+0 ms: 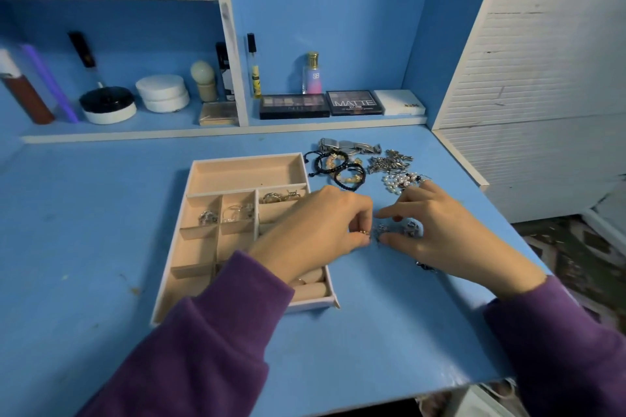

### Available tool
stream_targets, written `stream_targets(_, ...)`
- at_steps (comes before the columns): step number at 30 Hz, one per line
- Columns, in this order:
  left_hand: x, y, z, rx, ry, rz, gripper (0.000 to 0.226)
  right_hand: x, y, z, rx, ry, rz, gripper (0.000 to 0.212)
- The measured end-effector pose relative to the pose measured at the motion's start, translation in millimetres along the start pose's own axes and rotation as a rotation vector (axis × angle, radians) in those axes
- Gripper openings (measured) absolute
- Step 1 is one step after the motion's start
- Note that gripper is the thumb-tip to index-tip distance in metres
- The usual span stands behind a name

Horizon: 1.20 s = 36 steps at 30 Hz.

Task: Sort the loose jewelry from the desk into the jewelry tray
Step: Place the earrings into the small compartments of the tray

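A beige jewelry tray (pixel 203 176) with several compartments lies on the blue desk; rings sit in three of its middle compartments. My left hand (pixel 315 230) reaches over the tray's right side and pinches a small gold ring (pixel 363 232) between thumb and fingers. My right hand (pixel 437 230) hovers just to its right, fingers curled around small silver pieces (pixel 394 228) on the desk. Behind the hands lie black and amber beaded bracelets (pixel 338 167), a silver watch (pixel 349 145), a heap of silver charms (pixel 389 162) and a pearl piece (pixel 399 181).
The desk's right edge (pixel 508 213) runs close by my right hand, with a small dark item (pixel 425 267) under that wrist. Makeup palettes (pixel 321 105), bottles and jars stand on the low shelf at the back. A white slatted cabinet (pixel 542 61) rises at right.
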State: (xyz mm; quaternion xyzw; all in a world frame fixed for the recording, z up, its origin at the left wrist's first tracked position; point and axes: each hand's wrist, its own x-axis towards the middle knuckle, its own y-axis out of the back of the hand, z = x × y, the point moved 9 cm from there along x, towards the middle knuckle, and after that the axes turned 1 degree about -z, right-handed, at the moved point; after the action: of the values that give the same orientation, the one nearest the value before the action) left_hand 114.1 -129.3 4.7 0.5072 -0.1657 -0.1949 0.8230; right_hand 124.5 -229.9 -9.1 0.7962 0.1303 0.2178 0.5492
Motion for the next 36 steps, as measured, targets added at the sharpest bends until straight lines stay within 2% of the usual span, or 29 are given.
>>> stream_targets(7,-14,39,-13,-0.109,0.047,0.187,0.010,5,-7,-2,0.044,-0.007,-0.050,0.007)
stream_targets(14,-28,61,-23,-0.183,0.097,0.259,0.009,7,-5,-6,0.133,-0.036,-0.068,0.016)
stream_targets(17,-36,67,-29,-0.225,0.114,0.303,0.011,8,2,-8,0.192,-0.069,-0.026,0.012)
stream_targets(20,-50,74,-41,-0.274,0.137,0.349,0.010,12,11,-15,0.243,-0.067,0.049,0.017)
stream_targets(28,-91,97,-82,-0.327,0.222,0.445,0.010,28,27,-66,0.423,0.072,0.132,0.022)
stream_targets(31,-109,101,-102,-0.328,0.274,0.475,0.013,39,23,-98,0.427,0.149,0.108,0.022)
stream_targets(36,-124,87,-122,-0.312,0.339,0.435,0.010,56,10,-136,0.423,0.222,0.063,0.022)
